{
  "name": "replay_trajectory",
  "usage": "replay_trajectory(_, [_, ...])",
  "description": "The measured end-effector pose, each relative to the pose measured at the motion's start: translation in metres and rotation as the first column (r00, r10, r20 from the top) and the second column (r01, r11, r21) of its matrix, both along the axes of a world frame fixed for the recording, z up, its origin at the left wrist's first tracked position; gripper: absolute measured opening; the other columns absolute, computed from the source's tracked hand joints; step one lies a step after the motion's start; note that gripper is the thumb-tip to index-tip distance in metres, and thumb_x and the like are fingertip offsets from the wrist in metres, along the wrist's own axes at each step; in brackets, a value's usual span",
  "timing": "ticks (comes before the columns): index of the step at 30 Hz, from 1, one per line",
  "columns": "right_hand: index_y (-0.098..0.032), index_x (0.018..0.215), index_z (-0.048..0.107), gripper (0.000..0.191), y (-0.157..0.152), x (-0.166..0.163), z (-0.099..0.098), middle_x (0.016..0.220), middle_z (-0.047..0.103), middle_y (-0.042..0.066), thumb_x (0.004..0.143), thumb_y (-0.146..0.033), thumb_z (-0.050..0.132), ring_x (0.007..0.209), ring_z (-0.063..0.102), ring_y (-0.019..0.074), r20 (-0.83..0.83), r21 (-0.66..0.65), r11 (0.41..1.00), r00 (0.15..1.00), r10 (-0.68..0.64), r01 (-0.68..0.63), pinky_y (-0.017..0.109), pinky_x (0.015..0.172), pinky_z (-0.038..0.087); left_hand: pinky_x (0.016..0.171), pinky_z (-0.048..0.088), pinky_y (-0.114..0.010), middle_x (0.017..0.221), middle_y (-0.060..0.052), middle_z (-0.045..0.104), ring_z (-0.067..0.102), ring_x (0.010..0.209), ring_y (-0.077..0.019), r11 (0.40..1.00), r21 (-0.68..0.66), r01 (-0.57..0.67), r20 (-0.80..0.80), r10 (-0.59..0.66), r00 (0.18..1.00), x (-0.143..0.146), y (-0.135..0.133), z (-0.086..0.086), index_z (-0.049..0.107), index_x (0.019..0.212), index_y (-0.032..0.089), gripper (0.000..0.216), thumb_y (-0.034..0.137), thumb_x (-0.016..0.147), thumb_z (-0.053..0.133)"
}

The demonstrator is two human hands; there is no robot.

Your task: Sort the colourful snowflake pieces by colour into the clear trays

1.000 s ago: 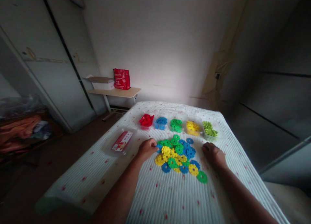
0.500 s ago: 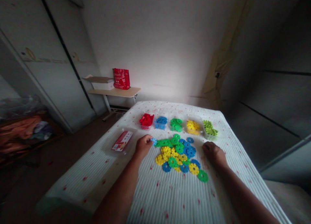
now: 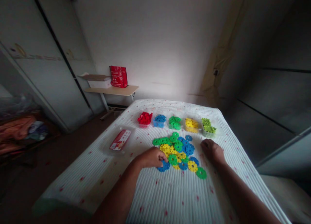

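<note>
My left hand (image 3: pixel 154 156) is at the near-left edge of a loose pile of plastic snowflake discs, its fingertips pinched on a blue snowflake disc (image 3: pixel 164 167). Whether a second blue disc lies under the fingers I cannot tell. Yellow discs (image 3: pixel 165 148), green discs (image 3: pixel 178 146) and blue discs (image 3: pixel 189 149) overlap in the pile. To the right of it, my right hand (image 3: pixel 213 151) rests on the cloth with curled fingers, and nothing shows in them.
Behind the pile stand clear tubs of red pieces (image 3: pixel 145 119), blue discs (image 3: pixel 159 120), green discs (image 3: pixel 175 122), yellow discs (image 3: pixel 191 124) and light green pieces (image 3: pixel 208 126). A clear lidded container (image 3: pixel 120 140) with a red label lies left on the patterned cloth (image 3: pixel 150 191).
My left hand has moved nearer and to the right, from beside the row of green discs to the blue disc at the pile's near-left edge. My right hand stays put.
</note>
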State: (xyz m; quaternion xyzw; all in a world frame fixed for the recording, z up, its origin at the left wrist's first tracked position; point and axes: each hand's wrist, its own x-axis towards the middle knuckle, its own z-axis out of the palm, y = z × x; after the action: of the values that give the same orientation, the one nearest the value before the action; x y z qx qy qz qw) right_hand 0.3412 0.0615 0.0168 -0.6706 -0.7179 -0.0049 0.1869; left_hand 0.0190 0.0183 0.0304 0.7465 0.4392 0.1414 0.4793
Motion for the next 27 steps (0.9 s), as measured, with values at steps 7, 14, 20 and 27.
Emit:
replay_trajectory(7, [-0.02,0.083,0.061,0.022,0.001,0.0,-0.002,0.087,0.064,0.003,0.083,-0.033,0.042,0.07,0.056,0.0136,0.019,-0.006,1.0,1.0,-0.019,0.019,0.023,0.056,0.029,0.047,0.031,-0.016,0.065,0.003,0.055,0.043,0.053,-0.0064,0.988,0.09,-0.126,0.009,0.125,0.992,-0.002,0.005,-0.006,0.065,0.106,0.012,0.047,0.014,0.06,0.054])
replay_trajectory(14, [-0.02,0.083,0.062,0.022,-0.001,-0.001,0.001,0.087,0.064,0.003,0.083,-0.031,0.043,0.069,0.055,0.013,0.003,0.005,1.0,1.0,-0.008,0.008,0.022,0.056,0.029,0.042,0.027,-0.015,0.063,0.004,0.052,0.04,0.049,-0.0061,0.985,0.125,-0.115,-0.06,0.124,0.991,0.0,0.004,-0.006,0.063,0.11,0.018,0.05,0.015,0.062,0.053])
replay_trajectory(20, [-0.02,0.081,0.061,0.021,0.0,-0.001,0.0,0.086,0.063,0.003,0.083,-0.03,0.043,0.07,0.055,0.0128,0.006,0.0,1.0,1.0,-0.005,0.005,0.022,0.057,0.03,0.047,0.033,-0.018,0.062,0.003,0.053,0.045,0.052,-0.0091,0.967,0.166,-0.191,0.032,0.189,0.982,-0.002,0.008,-0.018,0.061,0.11,0.015,0.05,0.013,0.06,0.055])
replay_trajectory(27, [-0.019,0.082,0.061,0.022,0.001,0.0,0.0,0.085,0.063,0.003,0.084,-0.03,0.042,0.071,0.055,0.0127,-0.01,-0.015,1.0,1.0,0.003,-0.003,0.022,0.058,0.031,0.053,0.034,-0.02,0.065,0.002,0.057,0.05,0.058,-0.0114,0.932,0.298,-0.207,-0.05,0.232,0.971,0.005,0.007,-0.016,0.061,0.11,0.017,0.046,0.015,0.064,0.055])
